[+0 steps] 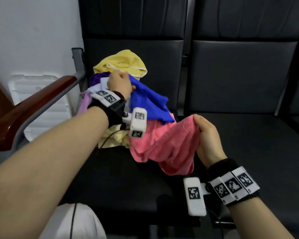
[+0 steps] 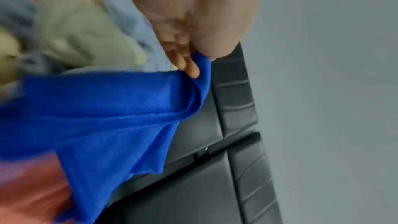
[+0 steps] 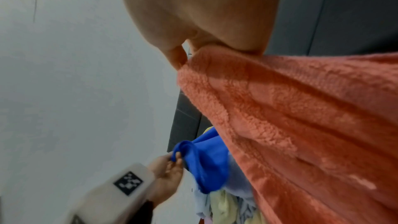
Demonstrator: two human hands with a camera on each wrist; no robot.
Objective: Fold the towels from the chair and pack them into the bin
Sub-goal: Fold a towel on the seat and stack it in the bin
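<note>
The step in hand is the picking, not yet the folding: both hands are working at the heap of towels on the black chair seat. The left hand is pinching the hemmed edge of the blue towel between thumb and fingertips and is lifting it off the far side of the heap. The right hand, nearer and to the right, is gripping a bunched edge of the pink towel, whose other end is trailing back into the pile (its fabric looks thick and fleecy in the right wrist view).

Beneath and behind them a yellow towel is lying at the far end, with purple, lilac and pale yellow cloth tangled at the left, beside the wooden armrest. No bin is showing in any view, and nothing looks folded.

The next move, as I judge it, calls for choosing one towel: two are being held, and they overlap. Letting the blue one go, or laying it aside, would free the left hand to find a second corner of the pink towel, so that it can be pulled clear of the heap and spread out for the first fold.
</note>
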